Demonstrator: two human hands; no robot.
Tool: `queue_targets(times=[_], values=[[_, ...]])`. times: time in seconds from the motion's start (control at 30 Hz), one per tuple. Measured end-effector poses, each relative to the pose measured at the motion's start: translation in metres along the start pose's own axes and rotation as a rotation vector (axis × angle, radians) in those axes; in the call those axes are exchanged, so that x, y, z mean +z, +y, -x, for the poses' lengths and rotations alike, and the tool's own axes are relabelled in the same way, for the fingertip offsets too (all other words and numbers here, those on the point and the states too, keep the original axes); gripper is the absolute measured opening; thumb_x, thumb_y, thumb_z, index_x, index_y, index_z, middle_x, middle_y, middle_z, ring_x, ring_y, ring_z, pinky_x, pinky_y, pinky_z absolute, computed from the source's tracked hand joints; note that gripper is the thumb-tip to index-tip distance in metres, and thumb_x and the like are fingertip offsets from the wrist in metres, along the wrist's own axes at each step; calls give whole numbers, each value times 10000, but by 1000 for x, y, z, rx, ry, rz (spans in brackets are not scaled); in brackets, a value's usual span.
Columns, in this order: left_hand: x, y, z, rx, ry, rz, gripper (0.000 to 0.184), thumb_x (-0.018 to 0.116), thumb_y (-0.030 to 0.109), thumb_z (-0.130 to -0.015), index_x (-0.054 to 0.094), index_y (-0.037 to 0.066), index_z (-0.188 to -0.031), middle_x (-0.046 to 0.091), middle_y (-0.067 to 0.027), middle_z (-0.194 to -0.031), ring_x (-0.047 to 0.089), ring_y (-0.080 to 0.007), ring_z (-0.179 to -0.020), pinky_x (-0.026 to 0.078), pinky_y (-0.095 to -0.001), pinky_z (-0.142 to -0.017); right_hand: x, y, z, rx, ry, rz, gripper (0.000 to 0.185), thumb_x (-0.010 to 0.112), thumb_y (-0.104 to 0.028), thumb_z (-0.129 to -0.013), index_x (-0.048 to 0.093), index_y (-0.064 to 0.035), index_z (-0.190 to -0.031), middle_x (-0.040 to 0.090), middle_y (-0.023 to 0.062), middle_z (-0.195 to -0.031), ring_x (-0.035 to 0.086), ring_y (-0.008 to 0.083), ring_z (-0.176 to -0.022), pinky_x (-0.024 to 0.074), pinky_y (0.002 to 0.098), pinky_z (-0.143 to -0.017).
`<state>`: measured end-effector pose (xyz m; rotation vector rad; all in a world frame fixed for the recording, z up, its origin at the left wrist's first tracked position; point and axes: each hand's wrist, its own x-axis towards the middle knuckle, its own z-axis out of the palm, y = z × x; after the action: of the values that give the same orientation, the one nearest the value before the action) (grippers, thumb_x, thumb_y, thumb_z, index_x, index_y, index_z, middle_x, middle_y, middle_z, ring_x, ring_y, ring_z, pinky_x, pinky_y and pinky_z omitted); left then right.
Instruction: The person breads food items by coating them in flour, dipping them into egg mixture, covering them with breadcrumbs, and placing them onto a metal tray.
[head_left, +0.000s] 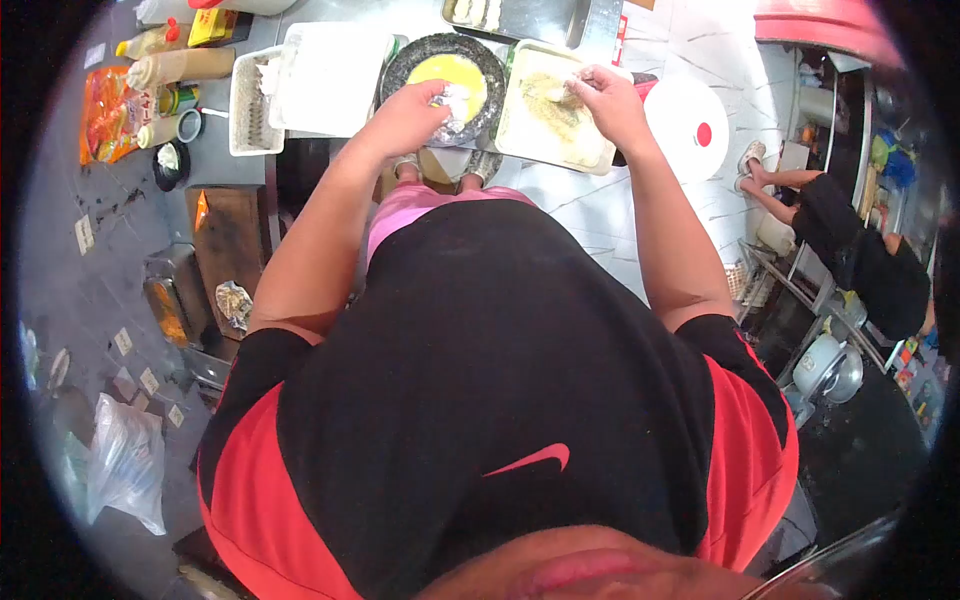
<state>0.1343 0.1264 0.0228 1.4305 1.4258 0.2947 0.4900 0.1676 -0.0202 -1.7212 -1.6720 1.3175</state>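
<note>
My left hand (405, 120) is over a dark speckled bowl (398, 70) that holds yellow liquid (440, 66), which looks like beaten egg. Its fingers are closed on a white, floury-looking piece (458, 104) at the liquid. To the right of the bowl is a pale rectangular tray (590, 160) with a layer of beige crumbs (545, 100). Above this tray, my right hand (614, 108) has thumb and fingers pinched together at the crumbs. A small pale piece seems to be at the fingertips, but its kind is unclear.
A white rectangular container (328, 80) and a white basket (258, 142) stand left of the bowl. Farther left are sauce bottles (180, 66) and an orange packet (108, 105). A metal tray (540, 18) is behind. At right are a white round lid (690, 100) and another person (850, 230).
</note>
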Motion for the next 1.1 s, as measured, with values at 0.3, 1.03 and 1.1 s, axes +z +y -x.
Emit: queue_targets(times=[0.3, 1.03, 1.1], values=[[-6, -21, -6, 21, -3, 136, 452, 660, 160, -1009, 700, -10, -1427, 811, -171, -1224, 770, -236, -1078, 590, -370, -965, -7, -39, -47, -93, 48, -211, 373, 764, -358, -1055, 787, -7, -1178, 830, 89, -1029, 751, 157, -921, 577, 312, -864], [-44, -37, 31, -164, 27, 442, 380, 620, 44, -1045, 705, 26, -1415, 778, -24, -1216, 698, -115, -1091, 549, -298, -969, 47, 23, -238, 98, -102, 373, 457, 731, -476, -909, 835, -58, -1060, 813, 253, -1117, 778, 415, -1112, 604, 488, -995], [-45, -36, 30, -153, 25, 502, 375, 621, 40, -1045, 706, 23, -1411, 777, -21, -1219, 698, -114, -1091, 547, -298, -977, 60, 13, -228, 82, -52, 505, 503, 748, -500, -900, 828, -26, -1050, 806, 269, -1125, 774, 427, -1121, 600, 498, -1012]])
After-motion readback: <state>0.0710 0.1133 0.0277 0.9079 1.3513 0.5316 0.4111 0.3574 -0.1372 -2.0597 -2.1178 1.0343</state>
